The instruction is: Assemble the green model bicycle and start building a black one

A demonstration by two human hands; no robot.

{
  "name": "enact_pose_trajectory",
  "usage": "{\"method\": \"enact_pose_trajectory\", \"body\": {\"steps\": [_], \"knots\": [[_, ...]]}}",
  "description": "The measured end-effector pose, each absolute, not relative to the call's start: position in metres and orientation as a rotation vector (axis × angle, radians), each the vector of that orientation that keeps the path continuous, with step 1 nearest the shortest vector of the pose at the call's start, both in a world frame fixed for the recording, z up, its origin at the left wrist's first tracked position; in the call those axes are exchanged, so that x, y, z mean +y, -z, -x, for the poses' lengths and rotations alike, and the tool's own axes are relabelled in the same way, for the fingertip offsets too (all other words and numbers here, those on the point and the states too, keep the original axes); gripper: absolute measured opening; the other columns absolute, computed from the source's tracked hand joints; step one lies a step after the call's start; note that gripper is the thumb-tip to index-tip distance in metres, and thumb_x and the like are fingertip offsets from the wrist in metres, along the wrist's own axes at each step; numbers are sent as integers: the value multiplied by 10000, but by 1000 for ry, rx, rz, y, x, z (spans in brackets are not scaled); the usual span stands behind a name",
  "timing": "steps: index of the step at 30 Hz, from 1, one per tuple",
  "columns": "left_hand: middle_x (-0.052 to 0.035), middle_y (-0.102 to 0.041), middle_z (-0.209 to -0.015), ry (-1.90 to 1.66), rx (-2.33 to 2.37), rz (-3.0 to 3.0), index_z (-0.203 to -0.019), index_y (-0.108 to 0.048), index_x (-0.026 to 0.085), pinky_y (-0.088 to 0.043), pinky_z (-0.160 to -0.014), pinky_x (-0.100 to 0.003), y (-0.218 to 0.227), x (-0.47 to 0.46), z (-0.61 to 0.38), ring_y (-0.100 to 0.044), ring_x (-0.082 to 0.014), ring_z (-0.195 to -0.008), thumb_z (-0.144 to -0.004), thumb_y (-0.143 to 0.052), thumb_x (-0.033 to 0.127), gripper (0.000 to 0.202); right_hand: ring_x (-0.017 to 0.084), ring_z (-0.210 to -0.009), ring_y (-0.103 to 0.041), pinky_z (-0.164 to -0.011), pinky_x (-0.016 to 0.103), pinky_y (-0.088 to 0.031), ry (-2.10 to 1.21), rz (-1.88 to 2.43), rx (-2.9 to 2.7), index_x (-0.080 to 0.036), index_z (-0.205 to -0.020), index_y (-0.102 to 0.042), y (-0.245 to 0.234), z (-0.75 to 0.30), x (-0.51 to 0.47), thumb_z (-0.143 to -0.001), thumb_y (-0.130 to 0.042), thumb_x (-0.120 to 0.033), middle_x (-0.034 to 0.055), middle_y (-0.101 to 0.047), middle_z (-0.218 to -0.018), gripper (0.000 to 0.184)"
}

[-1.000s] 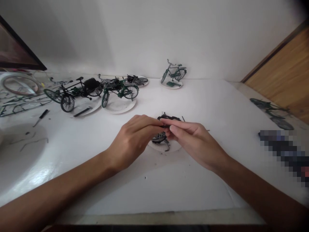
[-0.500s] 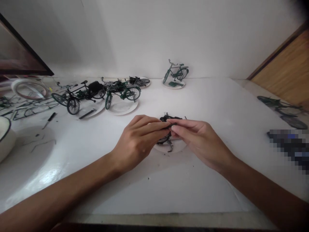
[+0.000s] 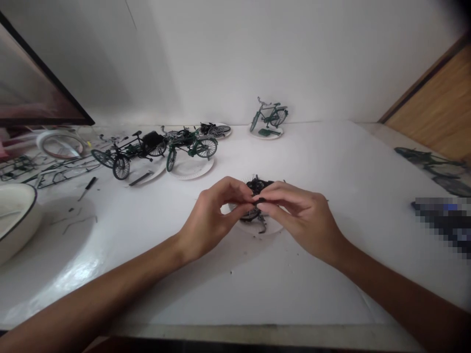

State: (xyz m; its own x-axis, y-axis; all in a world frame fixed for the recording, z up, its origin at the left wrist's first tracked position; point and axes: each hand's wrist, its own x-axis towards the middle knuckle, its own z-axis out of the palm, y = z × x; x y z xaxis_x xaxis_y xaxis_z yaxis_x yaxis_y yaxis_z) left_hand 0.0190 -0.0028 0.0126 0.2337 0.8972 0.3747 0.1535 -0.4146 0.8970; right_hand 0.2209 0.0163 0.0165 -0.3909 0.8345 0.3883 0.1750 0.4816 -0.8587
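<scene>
My left hand [image 3: 213, 215] and my right hand [image 3: 305, 220] meet fingertip to fingertip at the middle of the table. Between them they pinch a small black part [image 3: 259, 200], too small and covered to name. Just behind and beneath the fingers, black model bicycle parts [image 3: 253, 214] with a spoked wheel and a grey handlebar piece lie on a white paper plate [image 3: 272, 226]. My hands hide much of that plate.
Assembled model bicycles, a black one [image 3: 136, 147] and a green one [image 3: 191, 147], stand at the left. Another green bicycle [image 3: 270, 115] stands on a plate by the wall. A white bowl [image 3: 33, 215], a small black-handled tool [image 3: 88, 188] and a pixelated dark object [image 3: 445, 223] flank the workspace.
My left fingers have gone from lying extended over the part to a bent pinch with the thumb showing. My right hand stays pinched. The view has shifted slightly left.
</scene>
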Motion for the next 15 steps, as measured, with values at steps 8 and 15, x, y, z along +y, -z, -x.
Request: {"method": "enact_pose_trajectory", "body": {"steps": [8,15], "knots": [[-43,-768,-933,-1283,923,-1844,-1107,-678,190,-633,-802,-289,-16,-2,-15,-743,-169,-879,-880,-742,141,241,180,-859,-656,-704,330,-527,-839,817,-1947,-346,-1091,-769,-26,-224,8,-947,-642,-227,20,-719,-990,225],[-40,-743,-948,-1427,841,-1841,-1060,-658,181,-624,-846,-285,-11,-4,-19,-723,-160,-923,-850,-772,117,247,134,-802,-639,-675,279,-508,-1021,828,-1827,-350,-1067,-780,-34,-222,0,-962,-629,-239,-6,-702,-914,215]]}}
